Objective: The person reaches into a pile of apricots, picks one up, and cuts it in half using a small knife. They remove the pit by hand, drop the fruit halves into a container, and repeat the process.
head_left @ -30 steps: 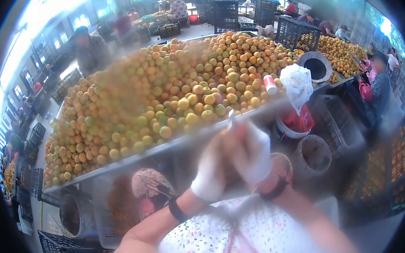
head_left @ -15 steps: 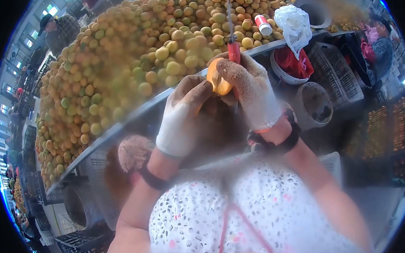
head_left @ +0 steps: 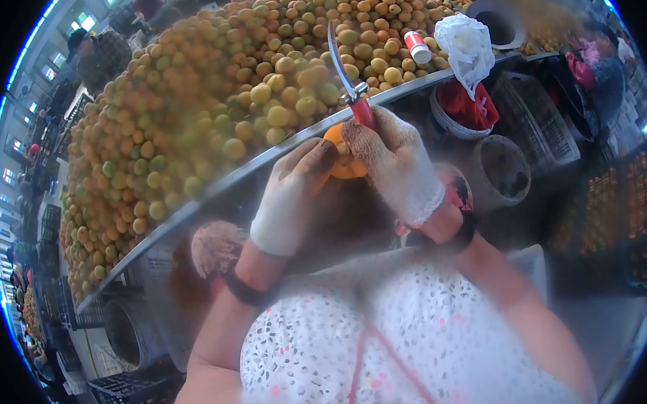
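Note:
A split orange apricot (head_left: 349, 168) is pinched between my two gloved hands above the near edge of the sorting table. My left hand (head_left: 285, 193) is closed on its left side with thumb and fingertips. Wrapped around the red handle of a curved knife (head_left: 363, 113) is my right hand (head_left: 403, 165), whose thumb also presses on the apricot. The blade points up and away from me, over the fruit pile. Both white gloves are stained brown at the fingers, which cover part of the apricot.
A large heap of apricots (head_left: 186, 99) fills the table behind its metal edge (head_left: 213, 193). On the right lie a red-and-white bottle (head_left: 418, 47) and a white plastic bag (head_left: 465, 48). Below stand a bucket with red cloth (head_left: 468, 106), another bucket (head_left: 502, 167) and crates (head_left: 535, 118).
The knife has tilted to the left, so its curved blade now shows broadside. Both hands have dropped slightly toward me, and the apricot has turned in my fingers.

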The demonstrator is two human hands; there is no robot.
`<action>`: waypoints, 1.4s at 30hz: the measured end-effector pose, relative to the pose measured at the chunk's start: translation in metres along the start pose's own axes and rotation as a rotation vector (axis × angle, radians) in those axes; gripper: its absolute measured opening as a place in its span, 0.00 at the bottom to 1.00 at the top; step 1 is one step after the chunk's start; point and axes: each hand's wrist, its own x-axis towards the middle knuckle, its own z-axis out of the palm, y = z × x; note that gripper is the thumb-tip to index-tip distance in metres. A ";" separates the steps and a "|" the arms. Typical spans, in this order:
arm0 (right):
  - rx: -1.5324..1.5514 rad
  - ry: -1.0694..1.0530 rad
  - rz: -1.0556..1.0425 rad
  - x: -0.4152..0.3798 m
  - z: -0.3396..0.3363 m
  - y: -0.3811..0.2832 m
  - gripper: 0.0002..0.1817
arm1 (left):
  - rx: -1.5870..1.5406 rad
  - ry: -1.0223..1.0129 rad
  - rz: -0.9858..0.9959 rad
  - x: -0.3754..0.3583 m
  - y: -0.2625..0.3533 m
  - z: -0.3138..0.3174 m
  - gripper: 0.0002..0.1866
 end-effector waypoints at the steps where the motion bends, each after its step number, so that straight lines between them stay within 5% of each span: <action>1: -0.039 0.001 -0.016 -0.001 0.000 -0.002 0.11 | -0.065 -0.038 -0.012 0.000 -0.001 0.001 0.21; 8: 0.365 -0.122 -0.001 -0.002 -0.003 0.011 0.09 | -0.397 0.028 -0.211 -0.004 0.006 0.014 0.18; 13: 0.196 -0.090 -0.014 0.010 -0.007 0.032 0.10 | -0.598 -0.028 -0.260 0.009 0.003 0.010 0.20; 16: 0.096 -0.037 0.021 0.012 -0.006 0.032 0.09 | -0.088 -0.031 -0.032 0.019 -0.006 -0.008 0.32; 20: -0.052 0.018 0.055 0.015 -0.003 0.030 0.08 | -0.127 -0.118 -0.071 0.015 -0.004 0.000 0.37; 22: -0.114 0.109 -0.089 0.014 -0.003 0.031 0.09 | -0.231 -0.121 -0.107 0.012 -0.003 0.005 0.25; 26: -0.186 0.126 -0.298 0.014 -0.018 0.018 0.08 | -0.306 -0.031 -0.138 0.011 -0.002 0.004 0.30; 29: -0.562 0.144 -0.385 0.012 -0.035 0.005 0.12 | -0.482 -0.078 -0.131 0.005 -0.003 0.000 0.29; 31: 0.234 0.202 -0.189 0.010 -0.035 -0.003 0.14 | -0.430 -0.063 -0.117 0.002 0.000 0.001 0.29; 40: 0.518 -0.031 -0.109 -0.015 -0.026 -0.037 0.10 | -0.229 -0.012 -0.080 -0.008 0.009 0.015 0.26; 42: 0.377 -0.039 -0.064 -0.016 -0.026 -0.043 0.09 | -0.233 -0.009 -0.086 -0.009 0.009 0.014 0.26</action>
